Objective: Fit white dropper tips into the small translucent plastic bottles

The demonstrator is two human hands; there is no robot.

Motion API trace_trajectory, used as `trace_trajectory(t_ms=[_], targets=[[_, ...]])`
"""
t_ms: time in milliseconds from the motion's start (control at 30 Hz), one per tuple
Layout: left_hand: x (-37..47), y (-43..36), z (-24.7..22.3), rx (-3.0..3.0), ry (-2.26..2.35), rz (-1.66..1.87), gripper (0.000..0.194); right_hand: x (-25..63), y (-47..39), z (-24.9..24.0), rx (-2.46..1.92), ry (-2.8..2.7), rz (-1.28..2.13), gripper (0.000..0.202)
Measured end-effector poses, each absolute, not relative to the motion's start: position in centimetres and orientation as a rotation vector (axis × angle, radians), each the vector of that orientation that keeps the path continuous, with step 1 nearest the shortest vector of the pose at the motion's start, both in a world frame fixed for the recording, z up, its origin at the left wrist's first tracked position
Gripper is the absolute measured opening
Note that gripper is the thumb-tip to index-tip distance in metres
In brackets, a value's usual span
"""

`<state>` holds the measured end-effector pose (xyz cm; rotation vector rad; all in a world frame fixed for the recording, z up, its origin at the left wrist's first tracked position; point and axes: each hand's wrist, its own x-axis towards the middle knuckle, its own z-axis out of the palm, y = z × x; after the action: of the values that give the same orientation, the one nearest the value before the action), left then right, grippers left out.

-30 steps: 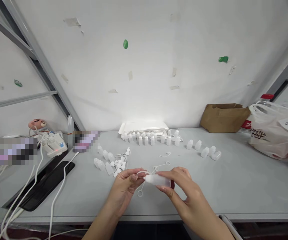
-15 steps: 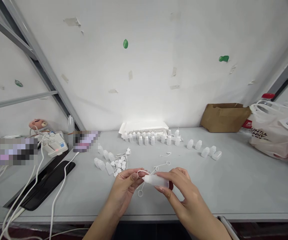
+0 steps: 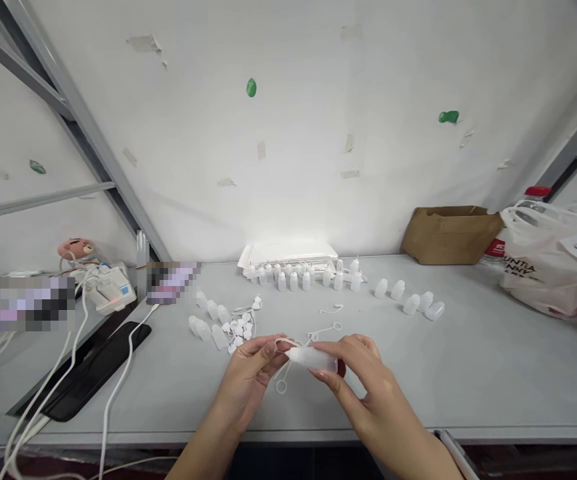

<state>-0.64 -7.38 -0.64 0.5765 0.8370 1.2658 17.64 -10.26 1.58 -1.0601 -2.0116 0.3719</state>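
Note:
My right hand (image 3: 365, 383) grips a small translucent plastic dropper bottle (image 3: 318, 360) by its base end. The bottle lies on its side in the air, tip toward the left. My left hand (image 3: 248, 377) is closed at the tip, pinching a white cap with a thin looped strap (image 3: 288, 342); the fingers mostly hide the cap. Beneath the hands lies a loose white strap with a ring end (image 3: 281, 386). Just behind them is another ringed strap (image 3: 337, 326). A pile of white caps (image 3: 241, 327) sits left of centre, beside several translucent bottles (image 3: 219, 337).
Several capped bottles (image 3: 294, 282) stand before a white tray (image 3: 288, 252) at the wall. More bottles (image 3: 411, 305) are to the right. A cardboard box (image 3: 451, 237) and plastic bag (image 3: 543, 267) occupy the right end. Cables (image 3: 118, 383) and a black slab (image 3: 101, 370) lie left.
The bottle has shifted very slightly up and to the left, its tip closer to my left fingers. Both hands stay almost in the same place.

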Motion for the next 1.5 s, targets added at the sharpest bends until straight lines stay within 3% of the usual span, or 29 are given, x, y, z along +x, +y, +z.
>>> trace_trajectory(t_ms=[500,867,1100,1233,1367,1500], targets=[[-0.7,-7.5,-0.7,0.625,0.857,1.261,0.02,17.6,-10.3,1.7,-1.067,-2.04,0.367,0.019],[-0.5,-7.4,-0.4,0.908,1.173,1.262,0.019,17.2,-9.9,0.9,-0.978,-2.047,0.205,0.021],[-0.5,-6.9,-0.7,1.032,1.2,1.209,0.017,17.5,-8.6,0.2,-1.099,-1.928,0.582,0.016],[-0.8,-7.6,0.0,1.306,1.307,1.226,0.02,17.8,-8.0,0.3,-1.198,-1.753,0.835,0.024],[-1.4,-8.4,0.6,1.672,1.417,1.128,0.017,17.8,-8.1,0.5,-1.18,-1.743,0.906,0.027],[-1.5,-8.7,0.6,1.76,1.304,1.096,0.026,17.8,-8.3,0.6,-1.17,-1.758,0.936,0.028]])
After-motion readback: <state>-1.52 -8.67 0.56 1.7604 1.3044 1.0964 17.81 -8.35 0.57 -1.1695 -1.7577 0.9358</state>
